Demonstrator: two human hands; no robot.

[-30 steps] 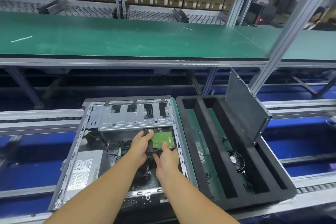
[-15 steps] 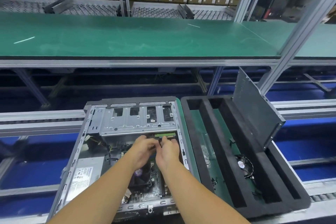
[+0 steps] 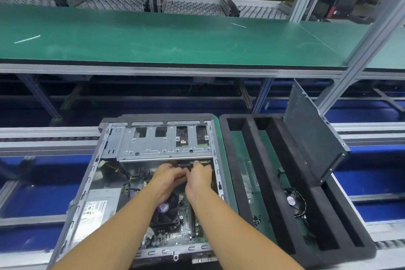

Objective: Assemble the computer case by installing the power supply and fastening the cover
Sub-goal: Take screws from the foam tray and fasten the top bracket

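An open grey computer case (image 3: 87, 184) lies flat in front of me. A silver power supply (image 3: 98, 208) with a white label sits in its near left corner. Under the metal drive cage (image 3: 164, 142), only the edge of a hard drive (image 3: 198, 162) with a green board shows. My left hand (image 3: 168, 178) and my right hand (image 3: 200, 178) meet at that edge, fingers curled on the drive. The CPU fan (image 3: 166, 210) and motherboard lie under my forearms. The dark grey side cover (image 3: 315, 138) leans upright in the foam tray to the right.
A black foam tray (image 3: 238, 182) with long slots stands right of the case, holding a small fan with wires (image 3: 292, 200) and loose screws (image 3: 257, 219). A green workbench (image 3: 175, 39) runs across behind. An aluminium post (image 3: 359, 55) rises at right. Blue conveyor surfaces flank the case.
The hard drive has slid away from me, under the drive cage; its green board was fully visible and now only an edge shows. Both hands followed it forward and came together.
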